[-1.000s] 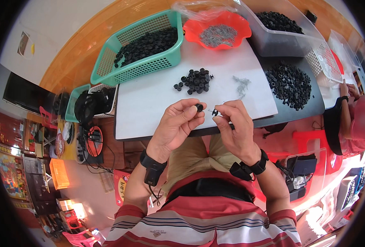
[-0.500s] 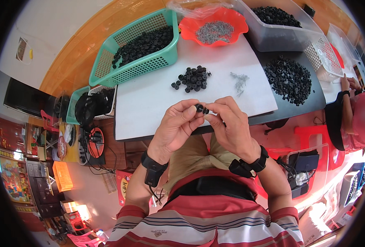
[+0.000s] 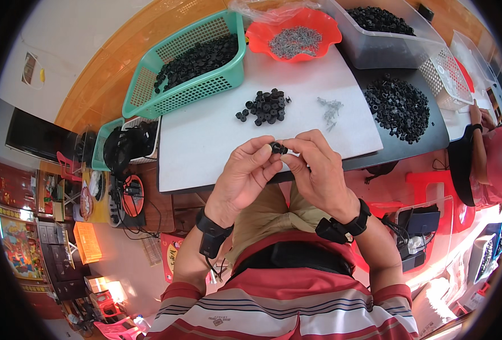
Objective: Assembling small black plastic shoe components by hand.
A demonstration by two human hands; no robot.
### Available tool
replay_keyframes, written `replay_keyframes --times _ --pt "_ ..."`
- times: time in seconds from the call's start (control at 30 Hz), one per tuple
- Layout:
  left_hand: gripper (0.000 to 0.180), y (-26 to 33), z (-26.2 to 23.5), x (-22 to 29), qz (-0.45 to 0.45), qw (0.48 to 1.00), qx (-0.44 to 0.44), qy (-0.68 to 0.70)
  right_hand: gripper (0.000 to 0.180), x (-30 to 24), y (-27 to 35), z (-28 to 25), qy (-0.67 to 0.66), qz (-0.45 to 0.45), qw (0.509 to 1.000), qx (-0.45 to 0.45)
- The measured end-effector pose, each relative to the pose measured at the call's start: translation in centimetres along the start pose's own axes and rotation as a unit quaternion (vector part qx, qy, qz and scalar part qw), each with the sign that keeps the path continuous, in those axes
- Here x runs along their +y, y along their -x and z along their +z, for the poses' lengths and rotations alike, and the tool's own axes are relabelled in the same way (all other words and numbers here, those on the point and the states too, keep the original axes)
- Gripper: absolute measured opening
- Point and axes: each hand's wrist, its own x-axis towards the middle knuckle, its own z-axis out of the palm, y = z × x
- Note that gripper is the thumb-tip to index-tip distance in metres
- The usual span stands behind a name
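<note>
Between my hands, just over the table's near edge, is a small round black plastic part (image 3: 275,147). My left hand (image 3: 240,177) pinches it between thumb and fingers. From the other side, my right hand (image 3: 320,173) grips a smaller black plastic piece (image 3: 284,150) with thumb and forefinger, and the two pieces touch. Fingertips hide much of both. Beyond my hands, a small heap of black plastic parts (image 3: 267,106) lies on the white board (image 3: 205,141). Right of that heap is a loose pile of thin grey metal pins or screws (image 3: 331,111).
A green basket (image 3: 191,93) of black parts stands far left. A red scalloped bowl (image 3: 256,41) holds many small metal pieces. At right are a clear bin (image 3: 370,54), a large heap of black pieces (image 3: 398,110) and a white basket (image 3: 445,79). Another person's hand (image 3: 477,113) works beyond.
The right hand has moved slightly left, bringing its small black piece up against the part in the left hand. The gap between the pieces has closed.
</note>
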Motion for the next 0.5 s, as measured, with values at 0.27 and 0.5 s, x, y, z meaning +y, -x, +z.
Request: replay_keyframes --times 0.27,0.5 --pt "0.022 0.09 0.30 -0.19 0.005 0.999 0.015 -0.035 0.023 -0.18 0.07 -0.34 0.029 0.010 0.999 -0.023" --pt "0.024 0.21 0.71 -0.50 0.020 0.997 0.015 -0.075 0.022 -0.07 0.12 -0.47 -0.024 0.038 0.999 -0.008"
